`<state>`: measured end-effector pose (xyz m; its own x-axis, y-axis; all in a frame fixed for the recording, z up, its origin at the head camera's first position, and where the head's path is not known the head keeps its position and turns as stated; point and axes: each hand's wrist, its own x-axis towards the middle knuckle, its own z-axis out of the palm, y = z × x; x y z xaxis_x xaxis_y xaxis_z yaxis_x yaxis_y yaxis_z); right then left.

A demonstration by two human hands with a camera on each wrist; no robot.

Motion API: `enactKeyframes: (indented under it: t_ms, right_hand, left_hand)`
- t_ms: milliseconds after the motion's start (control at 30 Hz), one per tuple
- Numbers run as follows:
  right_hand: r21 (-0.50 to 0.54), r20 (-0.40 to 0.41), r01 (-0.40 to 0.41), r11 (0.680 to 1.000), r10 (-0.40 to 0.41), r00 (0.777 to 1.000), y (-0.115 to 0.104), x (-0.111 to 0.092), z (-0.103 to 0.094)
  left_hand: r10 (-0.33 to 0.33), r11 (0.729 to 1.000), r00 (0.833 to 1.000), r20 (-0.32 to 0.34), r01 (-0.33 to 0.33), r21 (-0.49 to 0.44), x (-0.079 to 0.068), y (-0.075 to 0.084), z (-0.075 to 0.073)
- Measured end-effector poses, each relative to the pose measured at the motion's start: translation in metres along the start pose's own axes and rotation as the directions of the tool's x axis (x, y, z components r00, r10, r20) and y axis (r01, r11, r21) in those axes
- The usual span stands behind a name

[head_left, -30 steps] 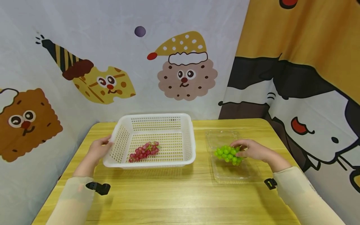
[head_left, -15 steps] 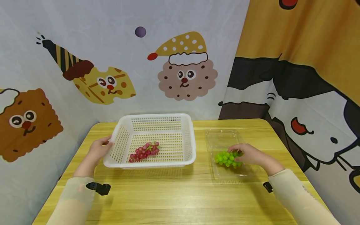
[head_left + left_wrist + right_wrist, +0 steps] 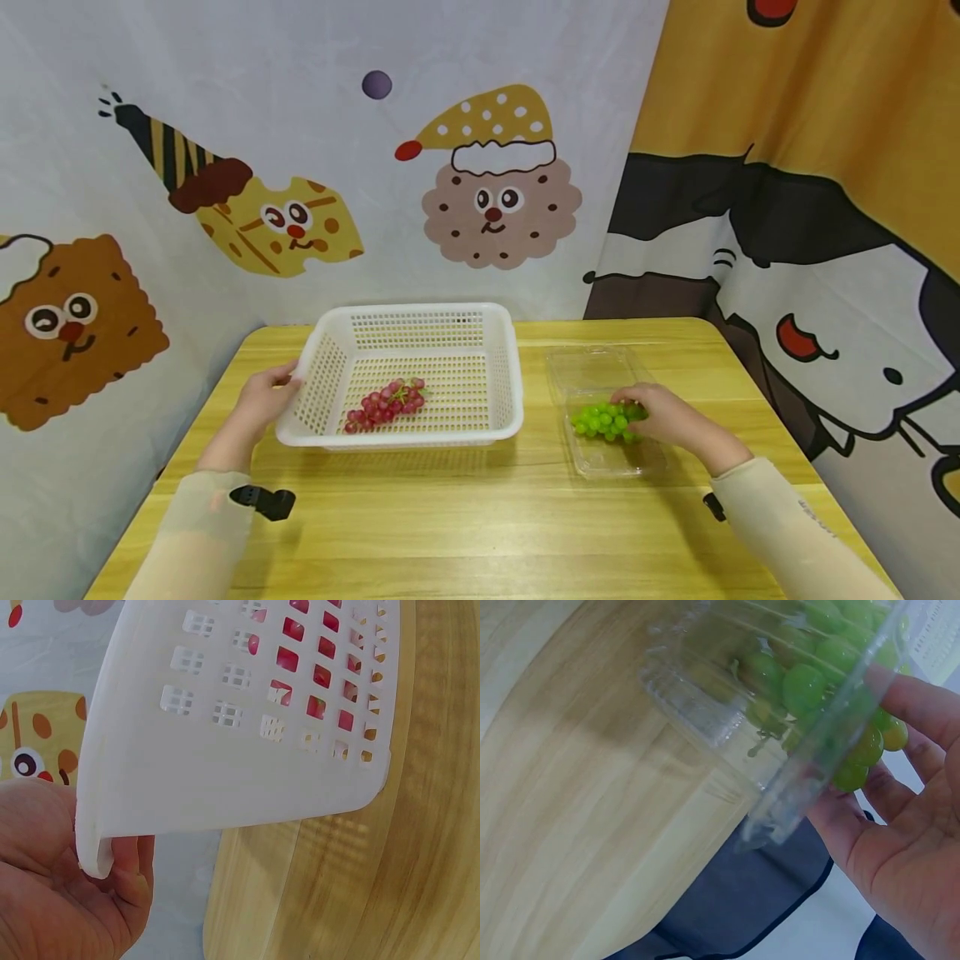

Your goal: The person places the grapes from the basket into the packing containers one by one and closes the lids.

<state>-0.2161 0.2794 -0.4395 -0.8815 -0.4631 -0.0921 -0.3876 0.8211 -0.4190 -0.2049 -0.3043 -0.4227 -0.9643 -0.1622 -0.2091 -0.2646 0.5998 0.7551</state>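
My left hand (image 3: 264,400) grips the left rim of a white plastic basket (image 3: 506,400), its fingers curled around the edge, as the left wrist view shows from close by. A bunch of red grapes (image 3: 384,406) lies inside the basket, toward its front left. Over on the right, my right hand (image 3: 660,417) holds a bunch of green grapes (image 3: 600,421) low in an opened clear plastic box (image 3: 607,467). In the right wrist view, the box's transparent wall (image 3: 802,765) stands in front of part of the bunch, and the fingers (image 3: 915,701) reach around the grapes.
Both containers stand on a light wooden table (image 3: 450,517), the basket left and the clear box right. The box's lid (image 3: 592,367) lies folded back behind it. A cartoon-printed curtain (image 3: 390,208) hangs right behind the table's far edge.
The right hand has lowered the green grapes into the clear box and shifted slightly toward me. The box has moved a little. The left hand and basket stay in place.
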Motion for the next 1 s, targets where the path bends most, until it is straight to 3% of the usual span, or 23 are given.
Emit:
enactKeyframes:
  t_ms: [333,1000]
  right_hand:
    - [-0.024,-0.029,-0.016,1.000,0.015,0.999,-0.001,-0.001,0.003]
    - [0.002,-0.099,-0.037,0.999,0.037,0.994,-0.015,-0.002,-0.025]
  left_hand:
    - [0.006,1.000,1.000,-0.008,-0.006,0.002,0.000,0.000,0.001]
    - [-0.027,1.000,1.000,0.000,0.027,-0.017,0.000,0.000,0.001]
